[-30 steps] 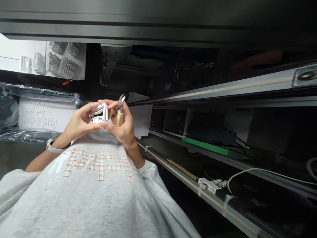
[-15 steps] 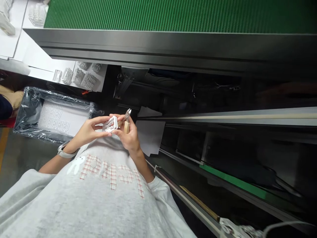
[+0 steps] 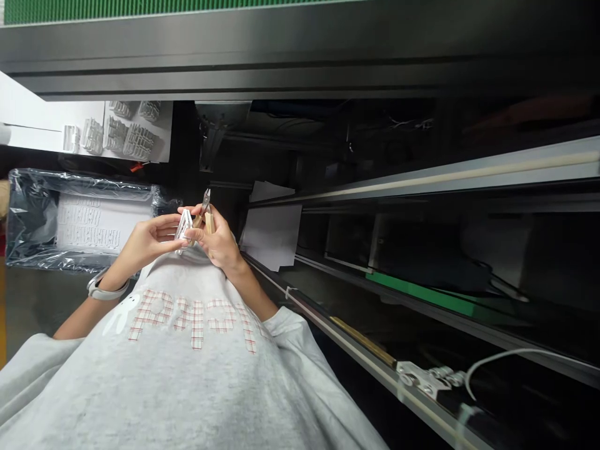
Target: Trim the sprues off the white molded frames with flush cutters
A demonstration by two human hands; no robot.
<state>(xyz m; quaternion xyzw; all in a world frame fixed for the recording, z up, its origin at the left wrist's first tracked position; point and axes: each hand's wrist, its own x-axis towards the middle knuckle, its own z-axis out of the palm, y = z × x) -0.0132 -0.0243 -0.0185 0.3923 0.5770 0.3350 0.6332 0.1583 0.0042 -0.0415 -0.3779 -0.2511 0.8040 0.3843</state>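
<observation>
In front of my chest, my left hand [image 3: 146,242] grips a small bundle of thin white plastic frames [image 3: 184,226] between thumb and fingers. My right hand [image 3: 221,242] has its thumb and fingertips against the right side of the same bundle. Tucked in that right hand is a pair of cutting pliers [image 3: 209,224] with pale yellow handles, its metal jaws pointing up and away from me. The palm and fingers hide part of the handles.
Left of my hands, a plastic-lined crate [image 3: 135,228] holds rows of white parts on paper. Behind it, a white table [image 3: 162,147] carries several stacks of similar parts. A metal conveyor edge [image 3: 281,56] crosses the top; paper sheets [image 3: 274,234] lie right of my hands on dark shelving.
The view has shifted, so hands, crate and table appear further left. The white bundle has turned to stand more upright between my hands. The pliers stay in my right hand.
</observation>
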